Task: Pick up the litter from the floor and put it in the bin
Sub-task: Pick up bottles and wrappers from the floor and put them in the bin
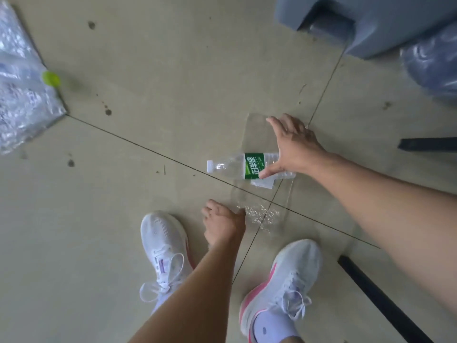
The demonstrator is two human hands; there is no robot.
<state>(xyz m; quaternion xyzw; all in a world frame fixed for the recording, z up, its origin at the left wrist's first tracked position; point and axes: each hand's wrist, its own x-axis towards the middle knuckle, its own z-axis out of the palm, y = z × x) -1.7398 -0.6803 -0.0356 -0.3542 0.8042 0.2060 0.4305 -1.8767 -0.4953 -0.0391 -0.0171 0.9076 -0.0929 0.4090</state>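
A capped water bottle lies sideways on clear plastic film on the floor. The right hand spreads over its base, thumb at the label, to clasp it. The left hand curls at the film's edge, perhaps pinching; unclear.

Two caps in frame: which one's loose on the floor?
The yellow-green cap at upper left, beside the crinkled plastic bag. The white cap sits on the green-labelled bottle at the right hand.
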